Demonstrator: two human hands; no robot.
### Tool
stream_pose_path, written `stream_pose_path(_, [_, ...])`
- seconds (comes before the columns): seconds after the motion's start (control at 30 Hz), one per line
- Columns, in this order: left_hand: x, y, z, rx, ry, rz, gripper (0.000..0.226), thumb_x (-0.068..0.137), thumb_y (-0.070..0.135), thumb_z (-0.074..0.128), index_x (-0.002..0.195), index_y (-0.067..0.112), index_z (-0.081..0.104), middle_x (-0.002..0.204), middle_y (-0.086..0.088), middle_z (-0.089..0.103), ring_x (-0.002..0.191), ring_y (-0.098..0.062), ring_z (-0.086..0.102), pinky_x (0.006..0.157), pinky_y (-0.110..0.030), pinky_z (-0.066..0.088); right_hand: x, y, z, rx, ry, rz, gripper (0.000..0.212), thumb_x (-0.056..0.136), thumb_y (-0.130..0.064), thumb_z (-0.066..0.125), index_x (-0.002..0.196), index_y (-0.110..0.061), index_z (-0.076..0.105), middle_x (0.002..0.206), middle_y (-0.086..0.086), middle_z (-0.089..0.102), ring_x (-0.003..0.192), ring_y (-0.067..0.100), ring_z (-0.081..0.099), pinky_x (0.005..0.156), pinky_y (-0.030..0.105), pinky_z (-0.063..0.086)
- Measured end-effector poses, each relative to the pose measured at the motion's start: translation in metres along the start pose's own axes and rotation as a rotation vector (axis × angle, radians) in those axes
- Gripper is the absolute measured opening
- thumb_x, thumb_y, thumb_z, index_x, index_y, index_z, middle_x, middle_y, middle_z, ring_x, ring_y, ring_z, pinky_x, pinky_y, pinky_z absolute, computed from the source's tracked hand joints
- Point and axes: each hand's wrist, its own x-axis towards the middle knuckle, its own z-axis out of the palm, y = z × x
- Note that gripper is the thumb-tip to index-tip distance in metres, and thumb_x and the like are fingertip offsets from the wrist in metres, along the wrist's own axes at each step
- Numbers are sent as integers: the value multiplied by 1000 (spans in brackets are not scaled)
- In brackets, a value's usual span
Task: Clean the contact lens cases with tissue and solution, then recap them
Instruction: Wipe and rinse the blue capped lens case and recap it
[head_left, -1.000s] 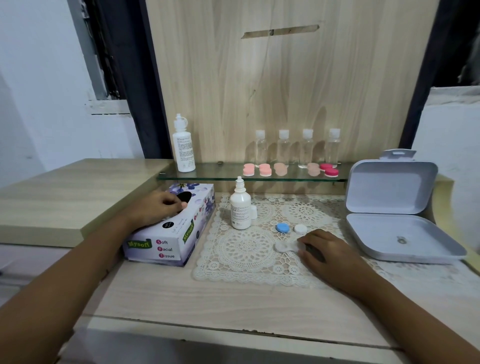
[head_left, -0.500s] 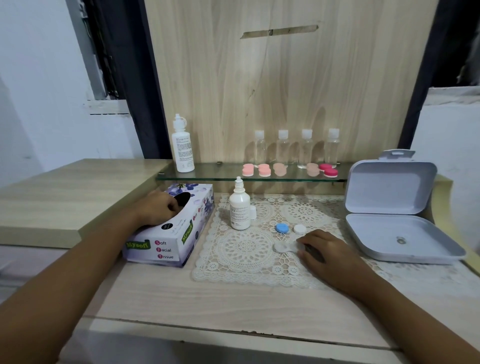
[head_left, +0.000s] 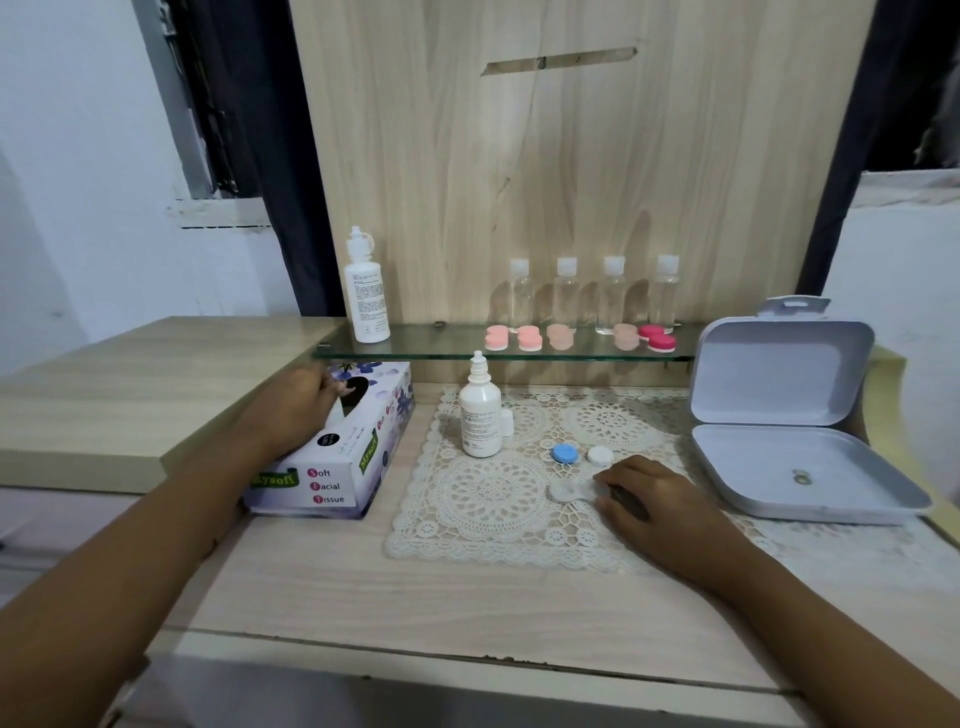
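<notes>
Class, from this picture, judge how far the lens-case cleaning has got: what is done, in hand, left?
Done: the blue cap and white cap lie off, beside the lens case. In hand: the right hand holds the case; the left hand is at the tissue box slot. Left: wiping, rinsing from the solution bottle, recapping.

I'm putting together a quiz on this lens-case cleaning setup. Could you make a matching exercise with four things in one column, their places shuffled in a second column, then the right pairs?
Things
1. blue cap
2. tall white bottle
3. uncapped lens case
4. tissue box

Places
A. left end of the glass shelf
B. left hand at its top opening
C. pinched at one end by the right hand
D. on the lace mat, beside the white cap

Pairs: 1-D, 2-A, 3-C, 4-B
</notes>
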Motion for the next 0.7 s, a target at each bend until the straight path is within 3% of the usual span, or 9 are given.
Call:
stream_pose_path(0.2, [6,-3,-1,-114,-43,-39,20,98,34,38,87,20,48,80,-3,56,76,-21,54,69,-36,41,0,1,1,4,1,2,23,90,-30,55,108,-19,64,103,-6,60,92,9,53,74,18,38])
stream_pose_path(0.33, [10,-1,1,-302,-60,-63,13,94,26,50,81,27,48,85,1,60,80,-20,56,76,-36,42,0,2,2,-1,1,4,20,89,-31,56,104,-19,64,100,-6,60,91,10,54,73,20,40])
stream_pose_path(0.5, [9,0,-2,-437,-147,-82,19,88,11,57,86,30,54,85,-1,62,78,-21,56,69,-31,41,0,3,2,-13,2,-3,22,90,-31,55,106,-20,64,102,-8,60,92,8,53,69,12,33])
stream_pose_path(0.7, [11,2,-4,-472,-223,-104,15,85,11,64,94,23,64,88,1,62,78,-18,56,60,-27,40,0,3,2,-7,5,2,21,90,-32,54,104,-19,64,101,-5,61,92,10,53,74,20,40])
